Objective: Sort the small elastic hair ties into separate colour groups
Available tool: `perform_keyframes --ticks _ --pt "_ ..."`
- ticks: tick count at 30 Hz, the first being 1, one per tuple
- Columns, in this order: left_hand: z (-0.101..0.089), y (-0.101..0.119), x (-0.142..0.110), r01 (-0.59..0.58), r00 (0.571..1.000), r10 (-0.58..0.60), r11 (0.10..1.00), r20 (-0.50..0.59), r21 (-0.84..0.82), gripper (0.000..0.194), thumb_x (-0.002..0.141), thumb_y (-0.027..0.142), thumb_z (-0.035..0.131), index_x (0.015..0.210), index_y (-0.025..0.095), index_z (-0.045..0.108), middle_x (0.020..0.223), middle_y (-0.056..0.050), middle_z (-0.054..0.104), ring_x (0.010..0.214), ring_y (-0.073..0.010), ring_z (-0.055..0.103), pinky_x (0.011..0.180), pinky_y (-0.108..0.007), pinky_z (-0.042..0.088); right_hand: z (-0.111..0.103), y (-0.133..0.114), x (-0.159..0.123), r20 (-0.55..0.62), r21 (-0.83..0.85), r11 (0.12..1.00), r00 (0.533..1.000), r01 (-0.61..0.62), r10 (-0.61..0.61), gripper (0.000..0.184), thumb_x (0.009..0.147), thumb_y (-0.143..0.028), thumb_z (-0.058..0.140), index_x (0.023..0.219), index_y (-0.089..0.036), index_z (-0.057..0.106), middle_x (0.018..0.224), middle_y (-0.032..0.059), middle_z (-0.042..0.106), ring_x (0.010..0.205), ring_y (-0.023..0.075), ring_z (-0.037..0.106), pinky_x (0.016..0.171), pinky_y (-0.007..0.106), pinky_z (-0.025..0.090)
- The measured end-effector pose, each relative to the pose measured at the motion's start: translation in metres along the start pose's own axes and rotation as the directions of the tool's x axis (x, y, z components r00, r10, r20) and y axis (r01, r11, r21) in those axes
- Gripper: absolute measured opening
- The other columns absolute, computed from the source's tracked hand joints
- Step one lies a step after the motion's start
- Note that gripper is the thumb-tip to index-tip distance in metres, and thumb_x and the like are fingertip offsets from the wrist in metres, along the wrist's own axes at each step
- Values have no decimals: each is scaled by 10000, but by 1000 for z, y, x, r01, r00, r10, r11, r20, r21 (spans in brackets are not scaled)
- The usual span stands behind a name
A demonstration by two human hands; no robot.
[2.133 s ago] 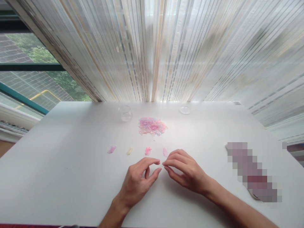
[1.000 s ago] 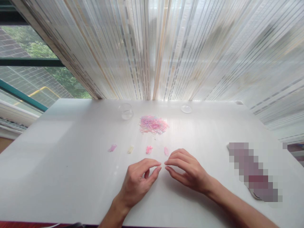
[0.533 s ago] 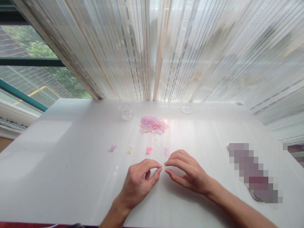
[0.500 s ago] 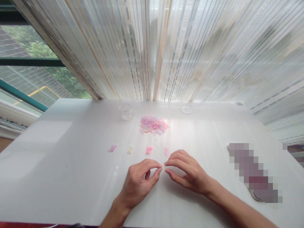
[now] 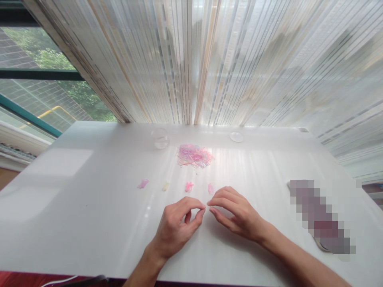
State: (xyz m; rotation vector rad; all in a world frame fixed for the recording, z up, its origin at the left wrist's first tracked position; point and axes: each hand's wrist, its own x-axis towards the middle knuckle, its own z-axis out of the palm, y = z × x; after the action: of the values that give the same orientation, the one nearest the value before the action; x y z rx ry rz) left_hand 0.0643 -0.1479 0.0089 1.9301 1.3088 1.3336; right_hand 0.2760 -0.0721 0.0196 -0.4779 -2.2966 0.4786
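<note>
My left hand (image 5: 181,225) is in a pinch, thumb and index tips pressed together; anything between them is too small to make out. Facing it, almost touching, my right hand (image 5: 236,213) has its thumb and index finger slightly apart, and no object shows clearly between them. Just beyond the hands runs a row of small bunches of thin bands: purple (image 5: 143,183), pale yellow (image 5: 165,186), bright pink (image 5: 188,187) and light pink (image 5: 210,188). The light pink bunch is nearest my right fingers. Farther back lies a loose pile of mixed pastel rubber bands (image 5: 195,156).
Behind the pile to the left stands a clear round container (image 5: 160,139), and a clear round lid (image 5: 236,137) lies to the right. A blurred-out phone-like object (image 5: 321,217) rests on the white table (image 5: 89,231) at right. Striped curtains (image 5: 191,59) border the far edge.
The view has shifted slightly, so the table items appear a little higher and to the right. Both hands keep nearly the same pose, fingertips close together.
</note>
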Motion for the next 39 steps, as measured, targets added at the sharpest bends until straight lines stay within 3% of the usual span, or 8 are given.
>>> perform_keyframes --ticks 9,15,27,29,32,36,37,39 --pt "0 -3 -4 20 1000 -21 999 11 39 170 949 144 712 1103 211 690 952 -5 749 534 -56 502 527 -193 504 1 -1 1 -30 12 1000 999 12 -11 101 1000 -118 641 1075 -183 658 861 58 713 792 185 628 705 318 549" --pt "1 -5 -5 35 999 -35 999 7 35 83 982 158 680 1036 208 718 914 -22 779 636 -97 648 548 -198 514 2 -1 1 -42 12 1000 999 17 -17 72 1004 -130 643 1045 -187 659 839 49 709 774 178 619 691 310 544" --pt "-2 -2 -1 81 996 -83 995 24 56 106 984 164 637 988 217 729 871 -9 779 640 -107 666 570 -201 522 -2 -1 2 -24 24 1000 1000 1 -1 134 991 -116 627 1092 -200 652 874 52 708 794 187 642 702 313 569" --pt "-14 -3 1 109 994 -107 991 -32 83 100 983 193 648 982 220 745 890 -12 789 631 -101 657 581 -194 532 -4 2 1 -21 9 1000 1000 -10 10 162 992 -123 624 1129 -205 649 895 57 711 810 196 650 710 326 577" --pt "-41 -8 8 219 960 -187 965 -207 142 108 948 266 694 892 228 779 829 5 779 557 -85 593 539 -178 513 -9 11 0 -55 -17 999 997 -48 47 197 998 -114 600 1157 -219 644 895 53 710 805 197 661 702 331 579" --pt "-72 -10 28 379 832 -243 906 -498 191 198 868 415 774 843 223 815 561 52 591 475 -90 484 491 -184 475 -18 31 -1 -122 -43 985 980 -166 160 157 1017 -154 587 1112 -246 673 922 51 735 831 197 699 703 323 587" --pt "-76 -9 36 384 814 -241 906 -529 179 227 869 437 771 855 215 819 558 51 582 476 -92 478 482 -186 468 -20 36 -2 -140 -45 977 969 -210 202 136 1023 -184 588 1092 -247 687 922 52 742 835 200 708 704 323 591" --pt "-76 -6 55 315 829 -191 936 -525 157 263 900 448 742 875 200 823 584 36 618 496 -96 497 500 -190 475 -24 45 -1 -179 -35 951 938 -308 297 130 1032 -269 588 1037 -242 715 909 58 749 821 205 716 700 327 601"
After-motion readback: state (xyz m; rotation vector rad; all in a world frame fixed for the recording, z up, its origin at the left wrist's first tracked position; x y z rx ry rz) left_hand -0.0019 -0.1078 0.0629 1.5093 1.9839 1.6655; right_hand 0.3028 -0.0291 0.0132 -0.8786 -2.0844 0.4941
